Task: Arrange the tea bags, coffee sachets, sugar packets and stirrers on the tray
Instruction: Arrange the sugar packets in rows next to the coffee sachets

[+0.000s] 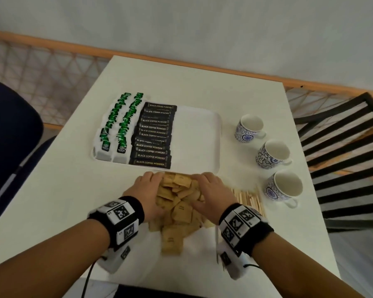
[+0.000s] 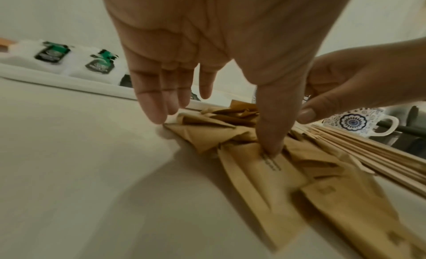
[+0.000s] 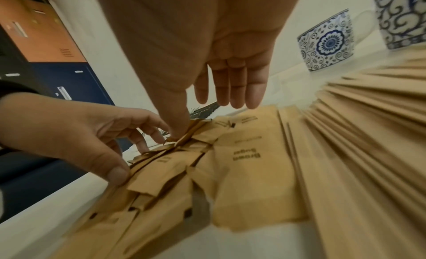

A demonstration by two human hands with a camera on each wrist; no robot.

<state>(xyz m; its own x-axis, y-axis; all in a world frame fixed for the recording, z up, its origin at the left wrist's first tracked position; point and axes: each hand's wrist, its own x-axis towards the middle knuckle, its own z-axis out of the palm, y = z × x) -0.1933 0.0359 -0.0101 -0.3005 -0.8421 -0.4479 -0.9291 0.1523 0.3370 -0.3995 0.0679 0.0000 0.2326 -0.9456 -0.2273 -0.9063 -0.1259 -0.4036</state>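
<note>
A loose pile of brown sugar packets (image 1: 177,201) lies on the table just in front of the white tray (image 1: 198,136). My left hand (image 1: 153,190) and right hand (image 1: 205,188) flank the pile, fingers straight, pressing in from both sides. In the left wrist view my thumb (image 2: 272,144) presses on a packet (image 2: 253,171); the right wrist view shows the right thumb (image 3: 177,128) dug into the packets (image 3: 248,171). Two rows of green tea bags (image 1: 121,125) and a row of black coffee sachets (image 1: 153,136) fill the tray's left half. Wooden stirrers (image 1: 249,200) lie right of my right hand.
Three blue-and-white cups (image 1: 274,154) stand in a line on the table's right side. The tray's right half is bare white. A black slatted chair (image 1: 342,158) is beyond the right table edge and a dark blue seat (image 1: 11,136) at the left.
</note>
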